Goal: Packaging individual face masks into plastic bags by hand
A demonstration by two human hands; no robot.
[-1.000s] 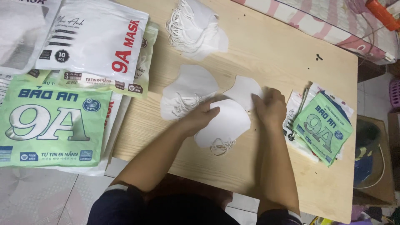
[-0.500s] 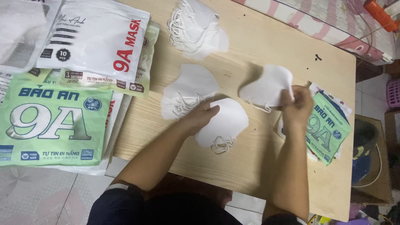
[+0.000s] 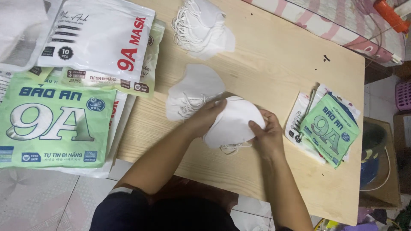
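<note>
Both hands meet over a small stack of white face masks lying mid-table. My left hand presses on the stack's left edge with its fingers flat. My right hand grips the stack's right edge, thumb on top. Ear loops hang out below the stack. Just left of it lies another white mask with its loops showing. Further back sits a bigger heap of white masks.
The wooden table holds a green and white pile of mask packets at the right. Large green and white mask bags overlap the table's left edge. A pink striped cloth lies beyond the far edge; a cardboard box stands at right.
My right hand lifted a white mask out to the right, then brought it back onto the stack. Both hands now hold the stack together.
</note>
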